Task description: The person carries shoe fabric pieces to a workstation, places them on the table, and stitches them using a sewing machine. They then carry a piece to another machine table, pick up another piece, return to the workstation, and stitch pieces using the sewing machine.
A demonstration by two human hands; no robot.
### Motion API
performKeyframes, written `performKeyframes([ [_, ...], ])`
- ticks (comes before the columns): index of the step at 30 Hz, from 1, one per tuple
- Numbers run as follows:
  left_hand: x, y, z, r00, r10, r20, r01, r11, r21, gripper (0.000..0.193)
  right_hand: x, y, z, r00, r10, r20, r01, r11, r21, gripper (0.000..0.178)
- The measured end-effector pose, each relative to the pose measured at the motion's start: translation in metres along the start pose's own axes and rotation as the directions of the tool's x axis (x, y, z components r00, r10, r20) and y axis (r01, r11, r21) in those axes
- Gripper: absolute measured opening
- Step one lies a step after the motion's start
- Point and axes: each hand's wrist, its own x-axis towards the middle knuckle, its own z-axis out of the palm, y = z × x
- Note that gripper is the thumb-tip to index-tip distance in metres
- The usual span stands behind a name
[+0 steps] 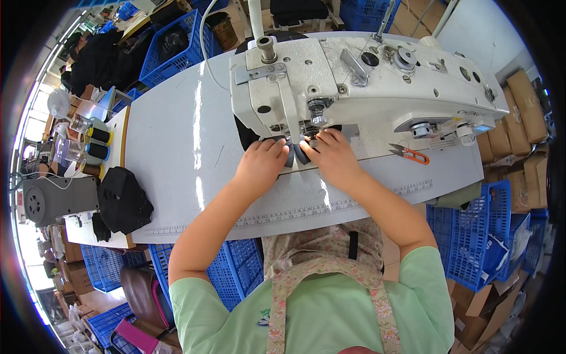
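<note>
Under the needle area of a white industrial sewing machine [377, 82] lies a dark fabric piece [301, 155]. My left hand [263, 164] presses its left side, fingers bent and close together. From the right, my right hand [336, 158] pinches the same piece beside the presser foot, its fingertips partly hidden by the machine head. More dark cloth [246, 134] shows behind my left hand, left of the machine head. Orange-handled thread snips [411, 154] rest on the machine bed, to the right of my right hand.
The grey table [171, 147] has a ruler strip [277, 220] along its front edge. A black cloth heap [124, 200] and thread spools [99, 137] sit at left. Blue crates [177, 50] stand behind and beside the table; cardboard boxes [525, 106] are stacked at right.
</note>
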Motion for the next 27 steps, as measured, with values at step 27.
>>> performKeyframes([
  [27, 0.005, -0.01, 0.006, 0.997, -0.075, 0.003, 0.075, 0.995, -0.071, 0.017, -0.001, 0.008, 0.005, 1.0, 0.012, -0.029, -0.008, 0.988, 0.155, 0.036],
])
